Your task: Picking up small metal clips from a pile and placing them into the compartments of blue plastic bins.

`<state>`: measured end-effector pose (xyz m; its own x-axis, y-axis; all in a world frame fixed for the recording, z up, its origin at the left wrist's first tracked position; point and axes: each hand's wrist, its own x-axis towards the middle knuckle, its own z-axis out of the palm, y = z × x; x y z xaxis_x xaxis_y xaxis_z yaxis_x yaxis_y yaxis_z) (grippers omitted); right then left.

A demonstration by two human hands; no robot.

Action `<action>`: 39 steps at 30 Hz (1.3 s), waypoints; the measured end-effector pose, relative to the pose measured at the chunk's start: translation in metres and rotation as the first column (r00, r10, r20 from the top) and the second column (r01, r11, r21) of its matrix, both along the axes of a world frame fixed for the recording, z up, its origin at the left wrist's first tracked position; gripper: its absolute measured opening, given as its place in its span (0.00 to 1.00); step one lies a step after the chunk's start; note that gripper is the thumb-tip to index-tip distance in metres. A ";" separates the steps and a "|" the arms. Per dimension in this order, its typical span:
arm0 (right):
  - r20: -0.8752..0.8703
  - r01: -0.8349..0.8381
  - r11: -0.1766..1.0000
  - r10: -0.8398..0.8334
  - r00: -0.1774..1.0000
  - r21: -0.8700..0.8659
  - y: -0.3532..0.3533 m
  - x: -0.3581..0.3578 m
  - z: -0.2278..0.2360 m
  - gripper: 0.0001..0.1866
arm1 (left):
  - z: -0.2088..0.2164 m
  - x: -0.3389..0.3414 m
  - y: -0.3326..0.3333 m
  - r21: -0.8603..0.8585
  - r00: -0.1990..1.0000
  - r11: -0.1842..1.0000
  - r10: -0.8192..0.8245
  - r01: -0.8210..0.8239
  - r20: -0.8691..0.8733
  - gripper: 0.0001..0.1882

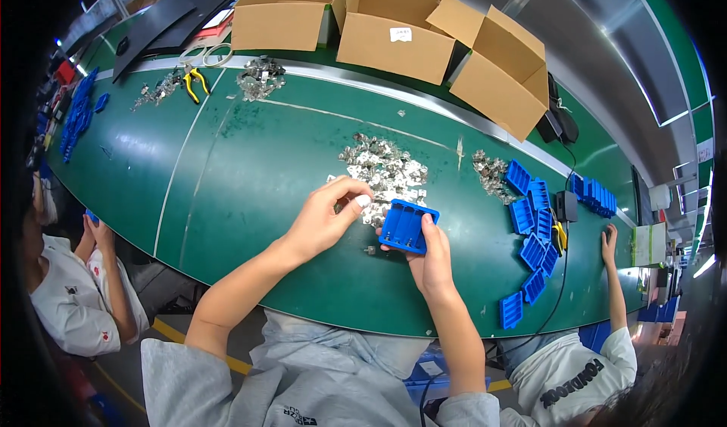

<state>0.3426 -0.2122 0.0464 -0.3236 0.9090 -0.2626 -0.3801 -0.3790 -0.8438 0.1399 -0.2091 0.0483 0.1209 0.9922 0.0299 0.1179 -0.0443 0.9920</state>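
My right hand [432, 256] grips a blue plastic battery holder [407, 222], thumb along its right side and fingers underneath. Long slots run through the holder, and small metal pieces show at its near end. Just left of it, my left hand [329, 213] is closed in a pinch; whatever sits between the fingertips is too small to make out. Beyond both hands a heap of small shiny metal contact pieces [382, 163] spreads over the green table [265, 169]. A few stray pieces lie close to the holder.
Several blue battery holders [532, 250] lie at the right, beside a smaller metal heap [491, 175]. Another metal pile [260, 78] and yellow-handled pliers [196, 85] are at the far left. Open cardboard boxes [394, 52] line the back. Co-workers sit on both sides.
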 end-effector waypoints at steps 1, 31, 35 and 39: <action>-0.001 0.000 1.000 0.000 1.000 -0.003 -0.001 -0.001 0.000 0.28 | 0.000 0.002 -0.001 0.178 0.998 0.983 0.058 -0.050 -0.039 0.06; 0.034 -0.075 0.997 0.075 0.997 -0.026 -0.015 -0.011 -0.008 0.22 | 0.002 0.014 -0.012 -0.058 0.988 0.995 -0.091 0.084 -0.126 0.14; 0.274 0.016 0.997 -0.037 0.961 0.078 -0.015 -0.015 -0.015 0.18 | -0.002 0.011 -0.013 -0.137 0.984 0.975 -0.180 0.177 -0.005 0.13; 0.421 -0.017 0.977 -0.076 0.904 0.214 -0.014 -0.016 -0.014 0.13 | -0.001 0.005 -0.010 -0.239 0.960 0.937 -0.213 0.253 0.181 0.11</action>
